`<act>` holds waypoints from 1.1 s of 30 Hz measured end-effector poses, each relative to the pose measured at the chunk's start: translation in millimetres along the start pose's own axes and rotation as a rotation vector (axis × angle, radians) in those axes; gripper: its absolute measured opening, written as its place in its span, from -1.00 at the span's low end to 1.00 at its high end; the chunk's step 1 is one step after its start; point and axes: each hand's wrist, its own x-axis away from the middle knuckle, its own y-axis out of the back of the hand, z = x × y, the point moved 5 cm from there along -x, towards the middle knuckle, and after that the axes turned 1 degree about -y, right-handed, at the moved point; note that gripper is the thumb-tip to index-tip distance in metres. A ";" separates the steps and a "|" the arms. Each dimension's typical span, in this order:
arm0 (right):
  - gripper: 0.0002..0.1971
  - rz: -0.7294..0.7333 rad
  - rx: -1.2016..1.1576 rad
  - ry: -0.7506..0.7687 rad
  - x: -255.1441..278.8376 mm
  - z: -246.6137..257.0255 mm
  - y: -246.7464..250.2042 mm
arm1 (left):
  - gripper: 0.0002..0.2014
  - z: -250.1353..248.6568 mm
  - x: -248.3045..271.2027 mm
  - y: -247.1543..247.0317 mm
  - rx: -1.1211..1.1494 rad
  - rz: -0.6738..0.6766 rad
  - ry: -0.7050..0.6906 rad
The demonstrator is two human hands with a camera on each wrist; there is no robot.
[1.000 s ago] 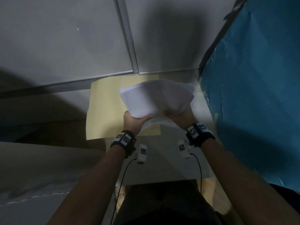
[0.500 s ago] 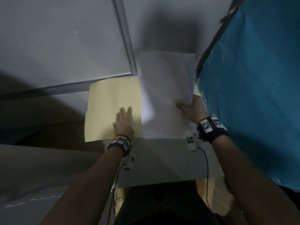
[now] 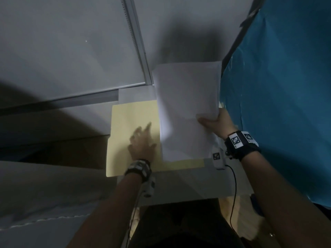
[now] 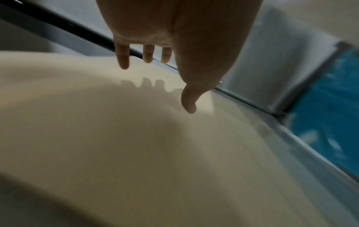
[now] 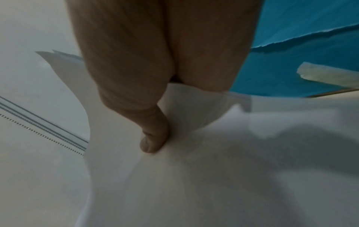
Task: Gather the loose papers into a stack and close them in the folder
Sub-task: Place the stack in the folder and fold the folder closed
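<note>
Over the counter (image 3: 188, 183), right hand (image 3: 217, 125) pinches the paper stack (image 3: 186, 108) alone now; left hand (image 3: 142, 142) has let go, fingers spread flat above the open manila folder (image 3: 132, 119). Stack gathered, hanging over folder's right half, not yet laid in.

A pale grey worktop (image 3: 188, 183) sits in a dim corner, its far edge against a light wall and its right side by a blue sheet. An open cream folder (image 3: 129, 119) lies flat on it, and its left edge seems to reach past the worktop's left side. A strip of bare worktop shows nearest the person.
</note>
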 end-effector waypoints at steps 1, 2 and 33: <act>-0.52 0.006 0.003 -0.003 1.6 -2.6 2.2 | 0.08 16.1 -10.6 2.6 0.020 0.053 0.078; -0.52 0.008 0.005 -0.006 3.3 -4.3 4.0 | 0.14 30.6 -19.6 -0.3 0.014 0.154 0.131; 0.01 -0.079 0.695 -0.435 0.9 -109.6 13.1 | 0.64 64.9 22.8 -14.7 0.322 0.220 0.680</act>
